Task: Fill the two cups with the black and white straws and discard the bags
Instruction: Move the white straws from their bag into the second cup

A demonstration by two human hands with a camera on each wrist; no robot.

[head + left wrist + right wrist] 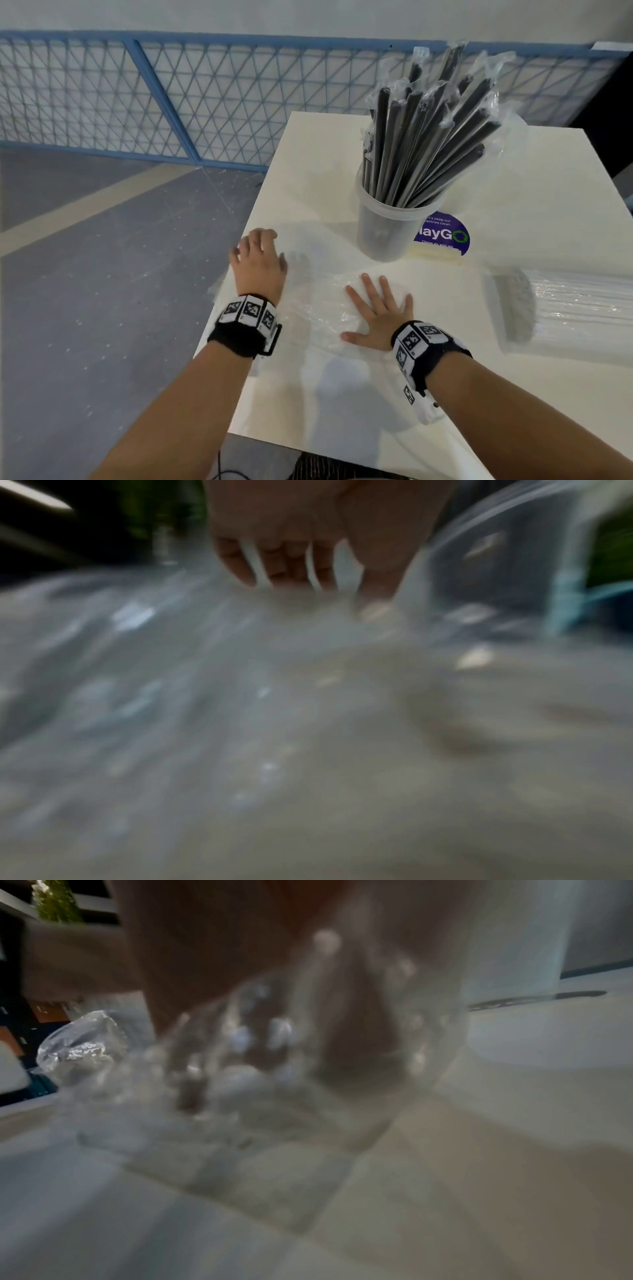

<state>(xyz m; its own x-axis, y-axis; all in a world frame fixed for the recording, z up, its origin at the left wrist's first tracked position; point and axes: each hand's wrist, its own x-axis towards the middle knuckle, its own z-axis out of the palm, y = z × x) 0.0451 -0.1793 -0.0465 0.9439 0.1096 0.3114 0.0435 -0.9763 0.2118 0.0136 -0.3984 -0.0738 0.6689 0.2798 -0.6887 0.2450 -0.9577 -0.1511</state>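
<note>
A clear empty bag [318,308] is spread flat on the white table [342,394], its long axis running left to right at the near left part. The left hand [258,262] is set on its left end with fingers bent downward; whether they pinch the film cannot be told. The right hand [378,313] is pressed flat on it, fingers spread. A clear cup [387,229] farther back is filled with wrapped black straws [428,137] fanned up and right. White straws [582,305], bagged and lying sideways, are cut off at the right edge. Both wrist views are blurred.
</note>
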